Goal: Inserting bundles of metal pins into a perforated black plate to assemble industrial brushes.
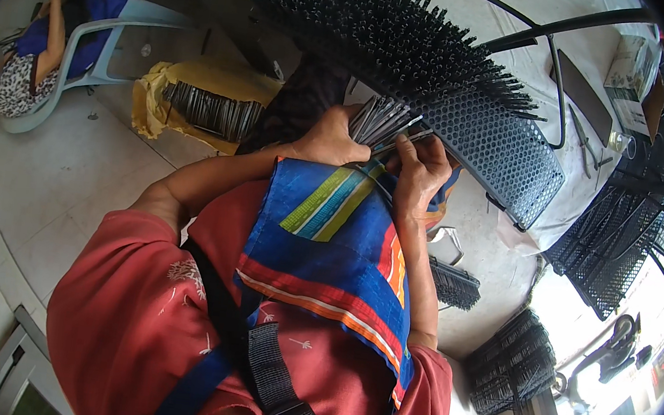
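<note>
Tight quarters at upper centre, open floor at left

The black perforated panel bristling with thin rods overhangs both hands; the pale bare floor at left looks passable, though a yellow cloth bundle of rods intrudes.

At the upper middle of the frame the perforated panel was black, dotted all over with small round holes and bristling with black rods. The bundle of thin rods in the hands was dark grey with a dull sheen. The cloth at centre was deep blue, crossed by yellow, green and light-blue stripes and edged in red, orange and white bands. The shirt at lower left was faded red with small pale tree motifs. At upper left the plastic chair was pale grey-blue, and a yellow cloth lay beside it.
</note>
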Action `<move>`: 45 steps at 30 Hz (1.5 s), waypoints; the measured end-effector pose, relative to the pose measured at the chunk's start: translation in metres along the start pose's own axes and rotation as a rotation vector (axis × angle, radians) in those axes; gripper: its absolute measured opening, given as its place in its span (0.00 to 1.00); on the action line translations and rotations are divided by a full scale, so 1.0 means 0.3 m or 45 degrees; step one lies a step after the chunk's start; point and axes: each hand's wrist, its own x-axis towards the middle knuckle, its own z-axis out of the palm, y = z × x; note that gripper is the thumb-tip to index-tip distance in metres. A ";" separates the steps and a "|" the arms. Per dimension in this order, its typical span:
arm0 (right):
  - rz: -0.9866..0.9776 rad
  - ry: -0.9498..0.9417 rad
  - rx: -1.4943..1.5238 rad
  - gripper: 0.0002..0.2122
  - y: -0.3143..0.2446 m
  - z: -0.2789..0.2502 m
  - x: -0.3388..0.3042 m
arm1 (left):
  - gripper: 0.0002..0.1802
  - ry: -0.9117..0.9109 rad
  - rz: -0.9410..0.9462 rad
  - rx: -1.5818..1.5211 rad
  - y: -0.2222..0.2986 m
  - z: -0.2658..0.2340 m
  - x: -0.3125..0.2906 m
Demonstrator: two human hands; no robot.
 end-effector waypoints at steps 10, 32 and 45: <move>0.051 0.142 0.080 0.04 -0.048 -0.047 -0.011 | 0.17 0.072 0.124 0.202 0.046 -0.031 -0.030; -1.297 0.343 -0.797 0.09 -0.227 0.011 0.106 | 0.10 -0.080 -0.467 -0.541 0.039 -0.066 -0.032; -1.388 0.343 -1.109 0.11 -0.170 -0.002 0.024 | 0.14 -0.199 -0.400 -0.535 0.055 -0.076 -0.037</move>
